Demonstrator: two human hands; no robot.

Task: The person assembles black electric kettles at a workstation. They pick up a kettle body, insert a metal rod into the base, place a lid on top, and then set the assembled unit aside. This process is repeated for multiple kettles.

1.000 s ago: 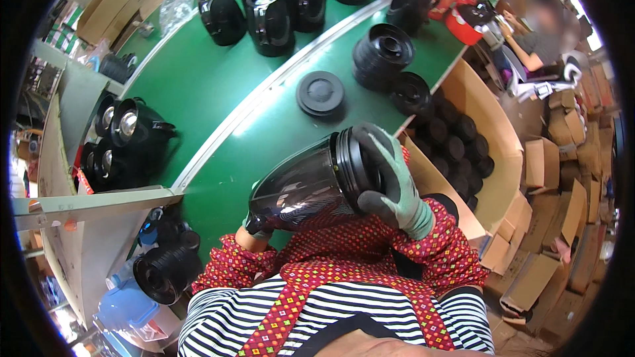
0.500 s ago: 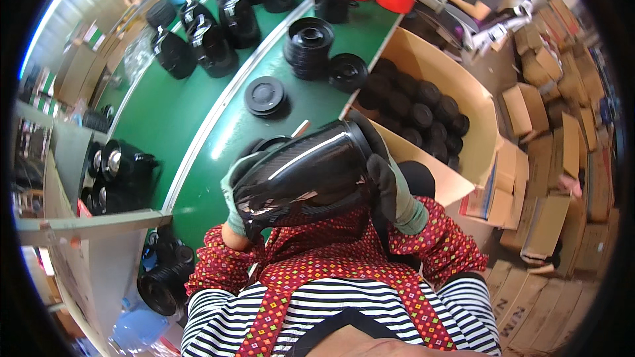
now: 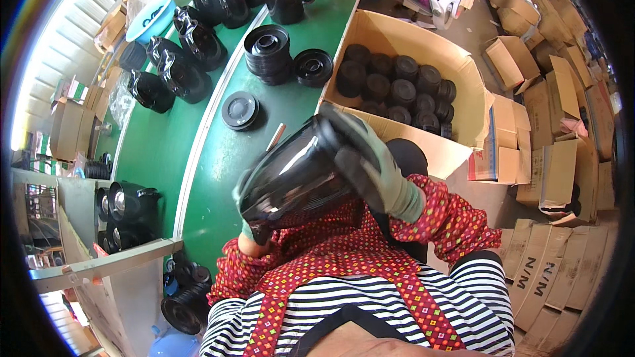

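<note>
A glossy black jug (image 3: 291, 172) is held tilted above my lap, its spout end toward the lower left and its base toward the upper right. My left hand (image 3: 244, 201), in a pale green glove, grips the spout end; the jug covers most of its fingers. At the base end my right hand (image 3: 374, 168), gloved in green with dark fingers, is closed around the rim and smeared by motion. On the green table beyond lie a round black disc-shaped part (image 3: 240, 110), a stack of black ring-shaped parts (image 3: 268, 53) and another round black part (image 3: 313, 67).
Several black jugs (image 3: 192, 43) stand at the far left, near a light blue basin (image 3: 151, 16). An open cardboard box (image 3: 463, 73) with round black parts stands right of the table. Metal-lined black jugs (image 3: 129, 201) lie at left behind a rail (image 3: 119, 261). Flattened cartons (image 3: 552, 271) lie at right.
The jug has tilted more steeply, its base end rising and shifting left. My right hand has moved over that end. The whole view has turned, shifting the table things left.
</note>
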